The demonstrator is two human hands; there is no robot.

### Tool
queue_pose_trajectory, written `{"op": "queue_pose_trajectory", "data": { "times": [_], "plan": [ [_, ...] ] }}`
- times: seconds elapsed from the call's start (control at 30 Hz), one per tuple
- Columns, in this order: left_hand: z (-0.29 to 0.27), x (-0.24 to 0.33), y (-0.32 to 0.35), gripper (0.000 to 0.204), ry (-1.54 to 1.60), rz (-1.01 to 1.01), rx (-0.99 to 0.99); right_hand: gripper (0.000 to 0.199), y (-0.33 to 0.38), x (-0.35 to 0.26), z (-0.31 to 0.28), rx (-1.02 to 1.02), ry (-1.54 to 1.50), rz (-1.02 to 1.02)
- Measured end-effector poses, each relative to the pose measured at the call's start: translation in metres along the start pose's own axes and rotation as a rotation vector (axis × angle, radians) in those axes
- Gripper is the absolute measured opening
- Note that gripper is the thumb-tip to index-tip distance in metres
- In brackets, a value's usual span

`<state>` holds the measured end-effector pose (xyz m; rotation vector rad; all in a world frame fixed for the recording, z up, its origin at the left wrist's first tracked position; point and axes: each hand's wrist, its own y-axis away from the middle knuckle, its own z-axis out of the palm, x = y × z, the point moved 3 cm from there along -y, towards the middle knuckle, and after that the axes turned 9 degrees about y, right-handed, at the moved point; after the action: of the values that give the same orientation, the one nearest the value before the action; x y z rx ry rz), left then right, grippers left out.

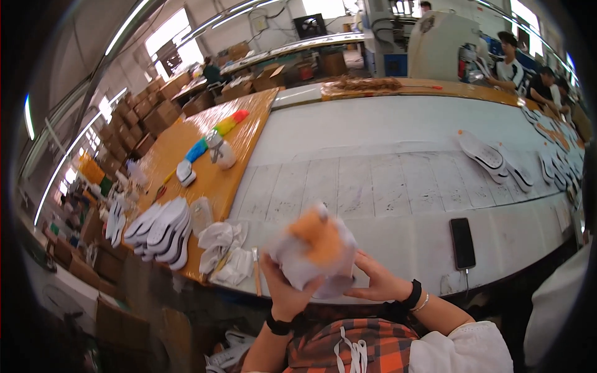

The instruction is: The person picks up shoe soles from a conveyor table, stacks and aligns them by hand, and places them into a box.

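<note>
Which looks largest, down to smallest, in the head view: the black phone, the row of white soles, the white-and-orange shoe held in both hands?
1. Row of white soles and the blurred white-and-orange shoe: alike in spread, and the shoe is nearer the camera, so unranked.
2. Black phone: clearly smallest.

The left hand and right hand hold the shoe.

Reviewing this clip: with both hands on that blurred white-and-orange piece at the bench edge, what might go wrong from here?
1. The white-and-orange piece is blurred with motion and held at the table's near edge; if the left hand or right hand loses its grip, it may drop to the floor.
2. The black phone lies close to the right hand near the edge, its cable hanging over; a sweep could knock it off.
</note>
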<state>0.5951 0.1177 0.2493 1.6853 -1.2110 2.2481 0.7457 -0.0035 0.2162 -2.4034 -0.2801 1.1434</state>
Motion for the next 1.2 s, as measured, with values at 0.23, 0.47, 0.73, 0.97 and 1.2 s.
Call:
{"op": "queue_pose_trajectory", "data": {
  "times": [0.23,0.47,0.73,0.97,1.2],
  "plan": [
    [-0.025,-0.040,0.004,0.068,0.541,-0.744,-0.090,0.066,0.034,0.025,0.008,0.039,-1.132,0.827],
    [-0.013,-0.055,0.023,0.057,0.825,-0.797,-0.097,0.041,0.052,0.047,0.020,0.187,-1.212,0.811],
    [-0.015,-0.051,0.031,0.064,0.519,-0.617,-0.124,0.032,0.077,0.094,0.044,0.168,-0.176,0.490],
    [-0.031,-0.044,0.042,0.077,0.618,-0.507,-0.049,0.033,0.075,0.080,0.033,0.274,-0.888,0.794],
    [-0.064,-0.064,0.066,0.068,0.744,-0.555,0.198,0.051,0.002,0.030,0.051,-0.050,-1.025,0.842]
  ]
}}
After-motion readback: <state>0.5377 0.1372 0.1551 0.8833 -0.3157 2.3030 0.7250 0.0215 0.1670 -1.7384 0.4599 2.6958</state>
